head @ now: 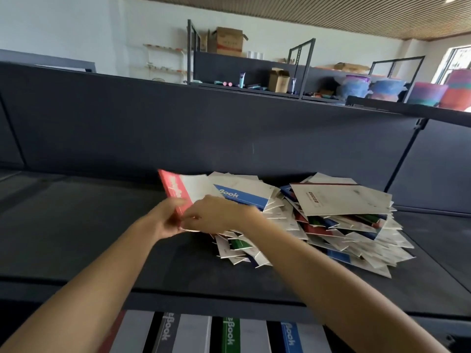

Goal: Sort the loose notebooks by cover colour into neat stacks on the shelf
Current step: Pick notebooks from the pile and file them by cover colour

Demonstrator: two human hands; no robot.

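The two hands are together at the nine o'clock edge of the pile of notebooks (331, 225) on the dark shelf (76, 225). The left hand (165, 220) grips the lower corner of the red notebook (175, 192), which is lifted and tilted. The right hand (216, 212) is beside it with curled fingers, but because of blur I cannot tell if it pinches the same edge. These notebooks look thin, light and bendy, with smooth covers that probably slide easily. It seems better to hold one near the spine, where it is stiffer. Sorted stacks (230, 335) wait at six o'clock, below.
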